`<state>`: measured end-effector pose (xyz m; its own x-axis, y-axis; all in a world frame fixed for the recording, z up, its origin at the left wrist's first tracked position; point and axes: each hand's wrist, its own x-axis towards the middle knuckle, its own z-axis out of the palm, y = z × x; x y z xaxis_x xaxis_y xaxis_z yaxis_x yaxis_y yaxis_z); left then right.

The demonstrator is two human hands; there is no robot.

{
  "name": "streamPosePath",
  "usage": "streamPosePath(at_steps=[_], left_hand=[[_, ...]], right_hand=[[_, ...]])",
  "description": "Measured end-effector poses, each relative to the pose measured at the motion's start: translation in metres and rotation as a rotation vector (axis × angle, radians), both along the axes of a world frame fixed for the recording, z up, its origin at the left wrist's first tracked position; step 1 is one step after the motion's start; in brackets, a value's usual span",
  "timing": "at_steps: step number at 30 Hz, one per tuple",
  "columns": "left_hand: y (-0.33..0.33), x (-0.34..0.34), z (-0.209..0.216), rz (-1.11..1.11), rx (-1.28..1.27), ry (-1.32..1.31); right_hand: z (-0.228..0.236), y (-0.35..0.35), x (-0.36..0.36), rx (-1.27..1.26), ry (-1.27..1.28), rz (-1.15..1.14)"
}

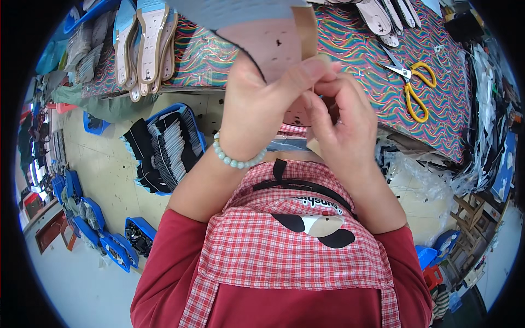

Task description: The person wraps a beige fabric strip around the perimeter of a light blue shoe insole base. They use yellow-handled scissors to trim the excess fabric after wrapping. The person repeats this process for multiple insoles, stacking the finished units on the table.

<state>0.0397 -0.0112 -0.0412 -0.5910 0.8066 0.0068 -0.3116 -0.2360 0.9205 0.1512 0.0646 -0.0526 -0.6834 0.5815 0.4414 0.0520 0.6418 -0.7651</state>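
Observation:
Close in front of me I hold up an insole, pink with a pale blue end, a dark edge on one side and a tan edge on the other. My left hand is closed round it, thumb across the pink face. With bent fingers, my right hand pinches at its tan edge, meeting the left fingertips. The exact pinch point is partly hidden by the fingers. Below the hands, another pinkish patch with dark marks shows between them.
A wavy-patterned cloth covers the table. Stacked insoles lie at its left, more insoles at far right. Yellow-handled scissors lie open on the right. A blue basket holds black pieces below left; clear plastic hangs low right.

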Motion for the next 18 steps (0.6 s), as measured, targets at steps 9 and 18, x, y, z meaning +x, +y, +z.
streamPosePath(at_steps=[9,18], left_hand=[[-0.006,-0.006,-0.006,-0.168,-0.074,0.107],[-0.003,-0.049,-0.019,-0.320,0.127,-0.181]], right_hand=[[0.032,0.049,-0.013,-0.145,-0.049,0.267],[0.007,0.036,-0.011,-0.513,-0.039,0.159]])
